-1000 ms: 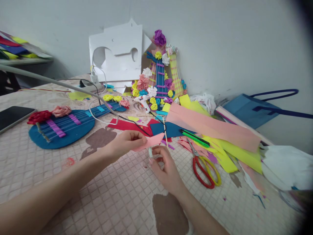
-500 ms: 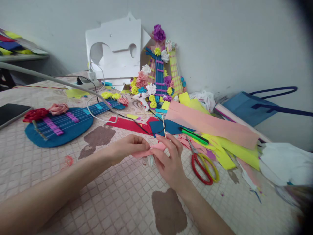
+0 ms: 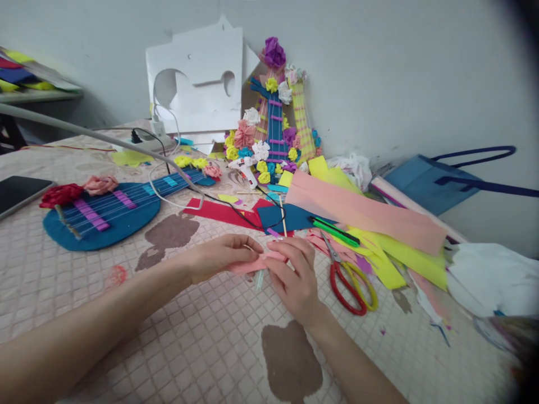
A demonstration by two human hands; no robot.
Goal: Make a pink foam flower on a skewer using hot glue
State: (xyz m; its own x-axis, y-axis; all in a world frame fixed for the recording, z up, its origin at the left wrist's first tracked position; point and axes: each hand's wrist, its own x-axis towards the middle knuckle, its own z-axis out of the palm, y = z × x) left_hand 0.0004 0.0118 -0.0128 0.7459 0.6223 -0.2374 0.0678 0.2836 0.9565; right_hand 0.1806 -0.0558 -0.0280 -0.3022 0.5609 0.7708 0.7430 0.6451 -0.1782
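Observation:
A narrow strip of pink crepe paper (image 3: 248, 266) stretches between my two hands, above the table. My left hand (image 3: 229, 252) pinches its left end between thumb and fingers. On the other end my right hand (image 3: 292, 272) closes, thumb and fingertips together on the strip. Below the strip, between the hands, a small pale greenish piece (image 3: 260, 279) shows; what it is I cannot make out. Scissors with one red and one yellow handle (image 3: 347, 286) lie right of my right hand. Beyond them is a green utility knife (image 3: 336, 231).
A blue toy guitar (image 3: 105, 221) with paper flowers lies at the left, by a phone (image 3: 23, 193). A white glue gun (image 3: 245, 170), its cable looping forward, rests in the middle. Pink crepe sheet (image 3: 362, 210) and yellow scraps cover the right. More flowered guitars (image 3: 275, 126) lean on the wall.
Both hands stay at nearly the same spot with the pink strip. The right fingers have curled lower and closer over the strip, and the left fingers have shifted slightly.

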